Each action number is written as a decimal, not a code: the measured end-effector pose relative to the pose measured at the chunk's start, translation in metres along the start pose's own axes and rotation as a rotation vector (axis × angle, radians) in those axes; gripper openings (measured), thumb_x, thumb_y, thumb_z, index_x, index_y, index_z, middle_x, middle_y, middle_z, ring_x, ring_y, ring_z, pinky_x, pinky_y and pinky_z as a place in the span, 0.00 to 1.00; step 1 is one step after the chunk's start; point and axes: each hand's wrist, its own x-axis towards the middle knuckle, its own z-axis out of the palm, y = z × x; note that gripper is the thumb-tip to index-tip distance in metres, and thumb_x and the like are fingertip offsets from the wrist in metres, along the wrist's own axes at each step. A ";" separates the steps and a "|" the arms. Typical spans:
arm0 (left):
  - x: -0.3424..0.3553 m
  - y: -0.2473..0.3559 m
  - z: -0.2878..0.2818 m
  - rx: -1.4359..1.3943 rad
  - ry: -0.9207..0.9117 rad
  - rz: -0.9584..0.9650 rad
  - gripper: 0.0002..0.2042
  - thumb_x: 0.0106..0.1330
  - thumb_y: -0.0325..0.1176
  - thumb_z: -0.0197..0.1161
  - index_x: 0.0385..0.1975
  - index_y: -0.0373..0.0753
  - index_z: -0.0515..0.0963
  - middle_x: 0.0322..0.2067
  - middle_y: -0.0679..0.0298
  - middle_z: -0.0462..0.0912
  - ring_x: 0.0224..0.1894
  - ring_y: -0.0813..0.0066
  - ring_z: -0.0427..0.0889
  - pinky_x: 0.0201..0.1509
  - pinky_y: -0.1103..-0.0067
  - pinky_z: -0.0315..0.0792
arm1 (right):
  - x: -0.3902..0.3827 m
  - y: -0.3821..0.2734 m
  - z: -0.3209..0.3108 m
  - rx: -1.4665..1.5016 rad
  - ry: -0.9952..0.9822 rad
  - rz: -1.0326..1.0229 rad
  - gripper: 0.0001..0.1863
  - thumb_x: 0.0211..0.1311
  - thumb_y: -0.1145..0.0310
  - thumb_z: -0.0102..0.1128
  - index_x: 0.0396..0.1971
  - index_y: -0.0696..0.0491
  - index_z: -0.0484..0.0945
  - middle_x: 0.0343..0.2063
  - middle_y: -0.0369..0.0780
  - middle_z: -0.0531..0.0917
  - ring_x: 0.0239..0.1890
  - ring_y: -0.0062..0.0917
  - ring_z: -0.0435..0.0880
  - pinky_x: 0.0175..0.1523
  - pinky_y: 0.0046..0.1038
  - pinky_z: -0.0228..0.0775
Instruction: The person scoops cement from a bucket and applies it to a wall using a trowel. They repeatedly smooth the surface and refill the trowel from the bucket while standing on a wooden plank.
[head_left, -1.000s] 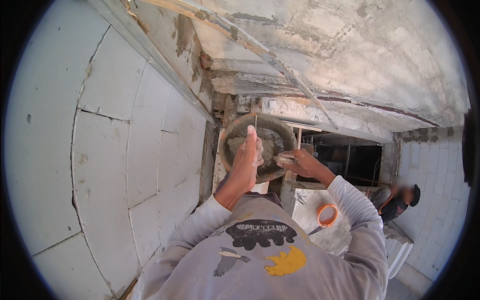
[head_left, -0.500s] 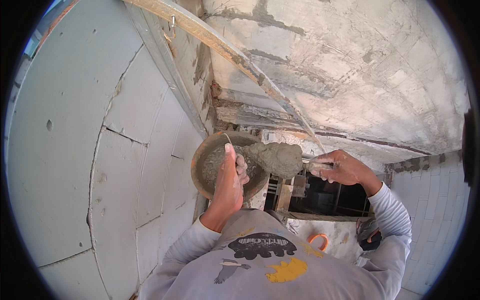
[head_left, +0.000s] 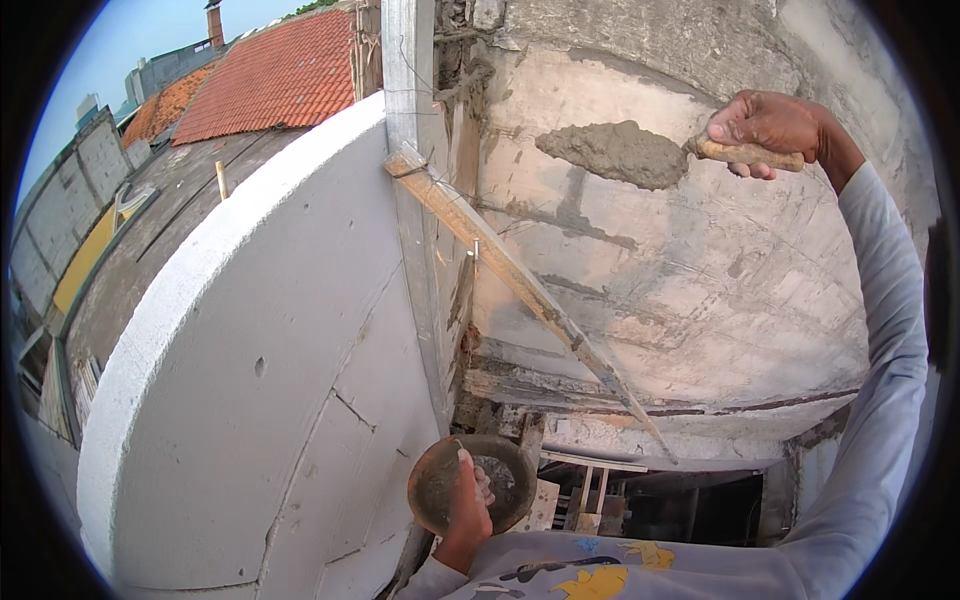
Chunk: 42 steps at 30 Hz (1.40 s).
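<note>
Presently, the mortar (head_left: 615,155) is a heaped load on the blade of the trowel (head_left: 750,154), raised high toward the upper right; the blade itself is hidden beneath the load. The right hand (head_left: 775,125) is wrapped around the wooden handle, fingers closed. In the view, the load lies in front of the rough wall (head_left: 690,320); contact cannot be confirmed.

Below, the left hand (head_left: 470,505) is at the round bowl (head_left: 425,490), fingers curled and apparently gripping it; the exact grip point is unclear. Wet residue lines the bowl.

Between load and bowl, a wooden batten (head_left: 530,295) slants downward. To the left stands the pale block wall (head_left: 290,400), with a red tiled roof (head_left: 275,75) beyond.

Step in hand, as judged: carrying a loaded trowel. The next move calls for a level blade, a steady right wrist and clearance from the batten.
</note>
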 end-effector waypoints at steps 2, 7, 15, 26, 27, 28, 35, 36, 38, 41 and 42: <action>0.001 -0.002 -0.007 -0.030 0.022 0.016 0.27 0.73 0.68 0.53 0.23 0.51 0.68 0.19 0.79 0.60 0.20 0.85 0.55 0.27 0.82 0.54 | 0.043 -0.045 -0.028 -0.104 0.135 -0.136 0.23 0.76 0.51 0.57 0.35 0.57 0.83 0.17 0.37 0.82 0.12 0.13 0.77 0.15 0.17 0.71; 0.003 -0.003 -0.002 -0.034 0.030 -0.017 0.26 0.73 0.66 0.54 0.23 0.51 0.68 0.18 0.78 0.60 0.19 0.85 0.54 0.26 0.82 0.53 | 0.074 -0.176 -0.017 -0.829 0.546 -0.175 0.23 0.72 0.51 0.54 0.43 0.57 0.87 0.35 0.47 0.88 0.36 0.38 0.85 0.42 0.40 0.76; 0.005 -0.004 0.001 0.014 -0.054 0.037 0.20 0.76 0.61 0.54 0.29 0.55 0.66 0.23 0.80 0.59 0.23 0.90 0.57 0.26 0.83 0.51 | 0.232 -0.124 0.028 -0.675 1.173 -0.521 0.21 0.71 0.56 0.53 0.37 0.61 0.84 0.38 0.59 0.85 0.45 0.55 0.85 0.50 0.50 0.76; -0.007 0.001 0.034 0.253 -0.159 0.147 0.21 0.78 0.61 0.50 0.32 0.51 0.68 0.27 0.80 0.58 0.27 0.90 0.53 0.28 0.84 0.51 | -0.131 0.074 0.235 0.073 0.277 0.193 0.20 0.71 0.60 0.62 0.53 0.58 0.80 0.27 0.33 0.75 0.24 0.13 0.71 0.29 0.20 0.65; -0.010 0.000 0.040 0.287 -0.166 0.137 0.21 0.78 0.60 0.49 0.34 0.50 0.70 0.28 0.79 0.58 0.28 0.89 0.54 0.29 0.84 0.52 | -0.139 0.096 0.260 -0.035 0.083 0.178 0.21 0.68 0.61 0.66 0.54 0.59 0.80 0.30 0.38 0.82 0.28 0.23 0.80 0.34 0.27 0.72; -0.011 -0.003 0.042 0.315 -0.166 0.135 0.21 0.79 0.59 0.49 0.35 0.48 0.71 0.29 0.79 0.59 0.29 0.88 0.55 0.30 0.84 0.53 | -0.141 0.124 0.293 -0.224 0.053 -0.012 0.22 0.67 0.61 0.67 0.54 0.58 0.80 0.33 0.41 0.84 0.31 0.29 0.83 0.38 0.31 0.75; -0.014 -0.046 0.068 0.753 -0.252 0.356 0.29 0.79 0.58 0.48 0.31 0.33 0.71 0.24 0.58 0.69 0.29 0.69 0.68 0.39 0.68 0.67 | -0.058 0.203 0.484 -0.714 -0.186 0.004 0.15 0.72 0.59 0.57 0.45 0.54 0.83 0.39 0.47 0.88 0.41 0.39 0.89 0.46 0.42 0.81; -0.013 -0.062 0.070 0.741 -0.250 0.356 0.29 0.78 0.57 0.51 0.27 0.33 0.70 0.21 0.54 0.69 0.26 0.63 0.69 0.36 0.65 0.67 | -0.052 0.204 0.495 -0.672 -0.225 0.010 0.14 0.71 0.60 0.58 0.45 0.54 0.84 0.38 0.47 0.88 0.41 0.40 0.89 0.46 0.42 0.81; -0.016 -0.074 0.086 0.763 -0.285 0.453 0.28 0.78 0.56 0.52 0.26 0.34 0.68 0.20 0.54 0.69 0.25 0.61 0.70 0.35 0.64 0.66 | -0.048 0.210 0.512 -0.590 -0.296 0.032 0.13 0.69 0.63 0.59 0.44 0.54 0.84 0.36 0.47 0.88 0.41 0.41 0.89 0.47 0.42 0.81; -0.022 -0.090 0.102 0.765 -0.345 0.533 0.28 0.76 0.55 0.55 0.23 0.34 0.66 0.18 0.52 0.68 0.22 0.55 0.69 0.31 0.62 0.65 | -0.072 0.263 0.534 -0.392 -0.287 0.002 0.12 0.66 0.63 0.62 0.42 0.54 0.85 0.33 0.47 0.88 0.41 0.44 0.89 0.47 0.42 0.82; -0.022 -0.099 0.104 0.779 -0.393 0.559 0.28 0.76 0.55 0.56 0.22 0.35 0.65 0.17 0.52 0.67 0.21 0.54 0.69 0.30 0.61 0.64 | -0.080 0.307 0.559 -0.315 -0.363 -0.023 0.16 0.65 0.63 0.64 0.49 0.54 0.82 0.43 0.49 0.87 0.50 0.47 0.85 0.55 0.43 0.79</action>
